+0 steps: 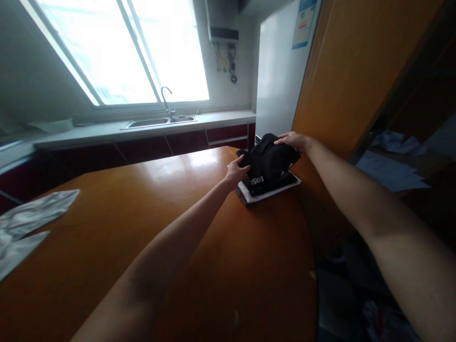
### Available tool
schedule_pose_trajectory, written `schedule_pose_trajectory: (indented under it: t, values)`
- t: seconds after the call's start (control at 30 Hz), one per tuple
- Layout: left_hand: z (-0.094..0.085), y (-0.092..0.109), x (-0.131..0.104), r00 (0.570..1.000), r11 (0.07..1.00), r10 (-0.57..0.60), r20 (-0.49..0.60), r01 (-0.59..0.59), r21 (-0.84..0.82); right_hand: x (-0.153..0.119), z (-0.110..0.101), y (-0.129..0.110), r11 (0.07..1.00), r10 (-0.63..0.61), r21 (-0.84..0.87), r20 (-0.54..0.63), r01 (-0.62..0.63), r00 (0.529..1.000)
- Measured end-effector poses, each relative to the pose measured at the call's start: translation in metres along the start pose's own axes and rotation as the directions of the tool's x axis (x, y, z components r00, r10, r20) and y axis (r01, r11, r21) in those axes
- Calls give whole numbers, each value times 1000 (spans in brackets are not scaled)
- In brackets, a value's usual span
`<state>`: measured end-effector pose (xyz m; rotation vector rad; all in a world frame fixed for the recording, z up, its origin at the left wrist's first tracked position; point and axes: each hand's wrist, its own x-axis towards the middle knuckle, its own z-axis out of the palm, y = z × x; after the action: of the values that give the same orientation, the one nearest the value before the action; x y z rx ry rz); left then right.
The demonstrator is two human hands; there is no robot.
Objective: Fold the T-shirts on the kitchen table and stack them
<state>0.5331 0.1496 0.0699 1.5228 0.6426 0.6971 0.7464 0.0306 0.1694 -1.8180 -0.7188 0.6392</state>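
A black garment is held between my two hands, above a stack at the right end of the wooden table. My left hand grips its left edge, thumb and fingers closed on the cloth. On its far right corner, my right hand pinches the fabric. Under it lies a folded black cloth with white lettering near its front left corner. A white folded layer forms the bottom of the stack. The garment's exact kind cannot be made out.
Pale crumpled cloth lies on the table at the left. Behind are a counter with a sink and faucet. A white fridge and a wooden panel stand right. Papers sit on a shelf.
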Motion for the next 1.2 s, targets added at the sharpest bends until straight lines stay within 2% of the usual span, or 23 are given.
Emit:
schedule_pose_trajectory:
  t: [0.1, 0.27, 0.43, 0.57, 0.7, 0.87, 1.03, 1.1, 1.13, 1.2]
  values:
    - [-4, -6, 1, 1000, 999, -22, -13, 22, 38, 15, 7, 13, 1000, 16, -20, 40, -15, 999]
    - [-4, -20, 7, 997, 994, -76, 1, 75, 83, 27, 14, 33, 992, 77, -105, 28, -73, 997]
    - [-3, -29, 8, 996, 989, -72, -46, 77, 129, 24, 19, 49, 938, 97, -328, -54, -109, 994]
    - [-5, -29, 7, 997, 987, -63, -34, 67, 148, 25, 30, 64, 896, 96, -420, -139, -146, 986]
    - [-5, -23, 7, 997, 988, -76, -24, 79, 135, 32, 39, 65, 853, 89, -493, -192, -174, 977]
    - [0, -15, 7, 998, 993, -70, -3, 70, 99, 38, 36, 60, 809, 44, -568, -199, -152, 979]
    - [-1, -19, 6, 991, 971, -124, 52, 110, 214, 35, 32, 78, 744, -6, -655, -206, -133, 979]
    - [-3, -19, 6, 997, 932, -68, 28, 53, 358, 32, 33, 84, 729, -32, -672, -225, -131, 974]
    - [-3, -19, 6, 1000, 885, 3, 2, -3, 466, 31, 36, 84, 723, -57, -680, -237, -124, 970]
    - [-3, -17, 7, 979, 721, 203, 1, -150, 677, 31, 44, 83, 691, -173, -720, -242, -57, 955]
